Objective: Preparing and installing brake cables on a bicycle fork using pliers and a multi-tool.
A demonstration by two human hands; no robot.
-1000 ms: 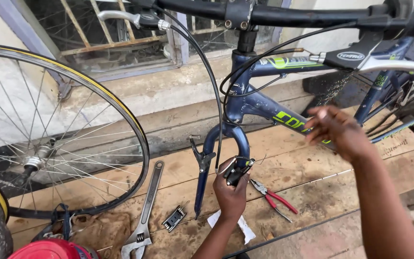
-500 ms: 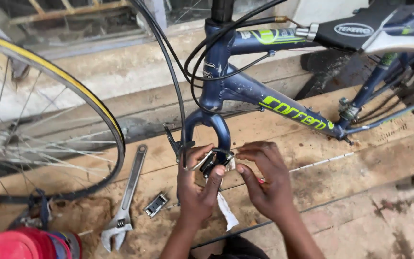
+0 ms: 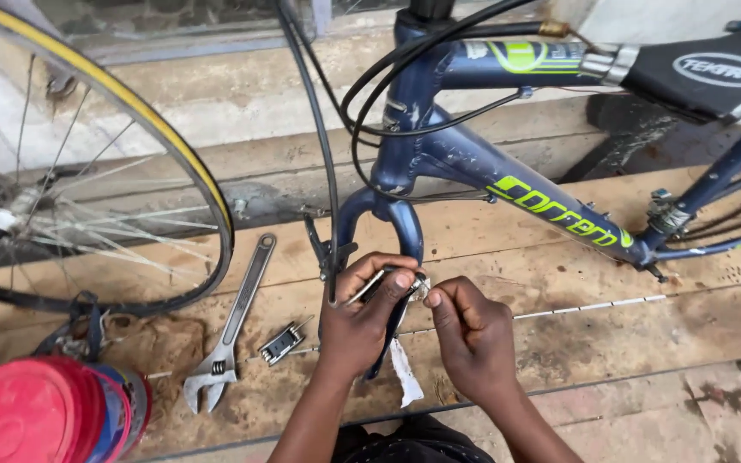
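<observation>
Worn, stained wooden planks [image 3: 559, 343] form the work floor, backed by a concrete step and a wall base along the top of the view. A dark blue bicycle frame with lime-green lettering [image 3: 473, 163] stands over the planks, its fork [image 3: 405, 227] pointing down between the two hands.

The left hand [image 3: 358, 321] is closed around a small black-and-silver brake part [image 3: 388, 283] at the lower end of the fork, its fingers curled tight over it. The right hand [image 3: 473, 339] meets it from the other side, thumb and forefinger pinched shut on something small at the part's edge; what they pinch cannot be made out. Both hands touch at the part, just in front of the fork leg. Black cables [image 3: 328, 154] loop down from the head tube to the same spot.

To the left lie a silver adjustable wrench [image 3: 229, 330] and, just beside it, a small folding multi-tool [image 3: 283, 343], both clear of the hands. A spoked wheel with a yellow-striped tyre [image 3: 130, 146] fills the left side. A white scrap of paper [image 3: 405, 377] lies under the hands. Open plank remains to the right.

A round red lid on a container [image 3: 32, 416] is cut off at the lower left corner. The black padded saddle [image 3: 713, 73] runs out of view at upper right. The brake part itself is largely covered by fingers.
</observation>
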